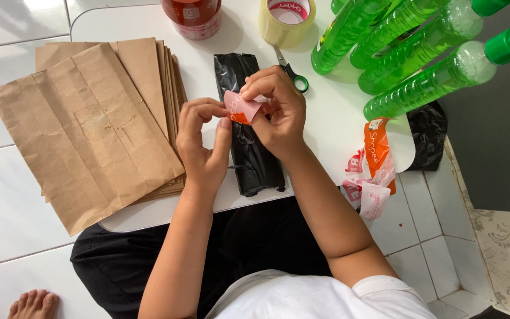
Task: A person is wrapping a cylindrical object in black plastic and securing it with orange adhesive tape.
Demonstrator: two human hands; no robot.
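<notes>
Both hands (240, 121) pinching pink sticker (242, 107) together, right hand (278, 109) slightly higher; black bag (249, 130) directly beneath, long axis pointing away.

Met mid-frame, bare forearms rising from below: left hand (203, 142) pinching with thumb and forefinger, right hand (278, 109) curled, fingertips pressed together.

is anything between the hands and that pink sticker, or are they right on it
Nothing visible is. Both the left hand and the right hand pinch the pink sticker directly, above the black bag on the table.
</notes>
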